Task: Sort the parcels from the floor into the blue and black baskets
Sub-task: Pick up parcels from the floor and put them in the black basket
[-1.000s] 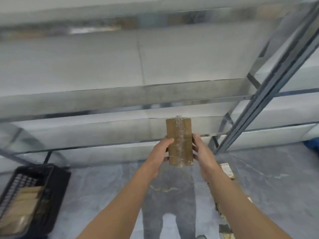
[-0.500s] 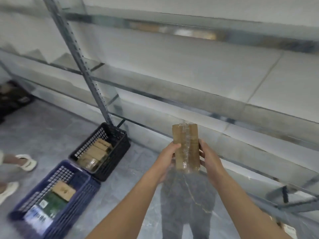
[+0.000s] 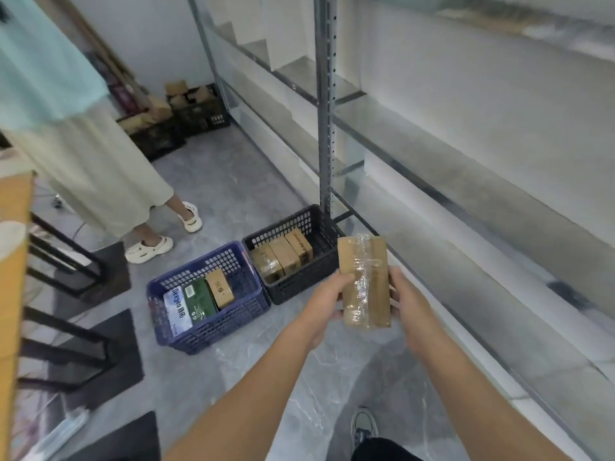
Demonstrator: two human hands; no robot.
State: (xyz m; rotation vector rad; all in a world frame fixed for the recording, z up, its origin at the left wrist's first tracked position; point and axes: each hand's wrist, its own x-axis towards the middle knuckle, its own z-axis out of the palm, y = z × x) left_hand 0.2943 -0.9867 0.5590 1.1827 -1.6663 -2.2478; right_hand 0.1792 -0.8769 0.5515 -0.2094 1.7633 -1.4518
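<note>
A brown cardboard parcel (image 3: 364, 281) wrapped in clear tape is held upright in front of me. My left hand (image 3: 324, 302) grips its left edge and my right hand (image 3: 411, 304) grips its right edge. Down on the floor to the left stands the black basket (image 3: 319, 277) with three brown parcels side by side. The blue basket (image 3: 213, 331) stands just left of it and holds a white-and-blue packet, a green box and a small brown box.
A metal shelf rack (image 3: 324, 104) runs along the wall on the right, its post behind the black basket. Another person (image 3: 83, 161) in white clogs stands at the left. Black crates (image 3: 199, 111) with brown boxes sit in the far corner. Black frame legs (image 3: 66, 261) are at the left.
My view has swung left and down from the shelves, bringing both baskets and the other person into sight. Both hands still hold the parcel upright.
</note>
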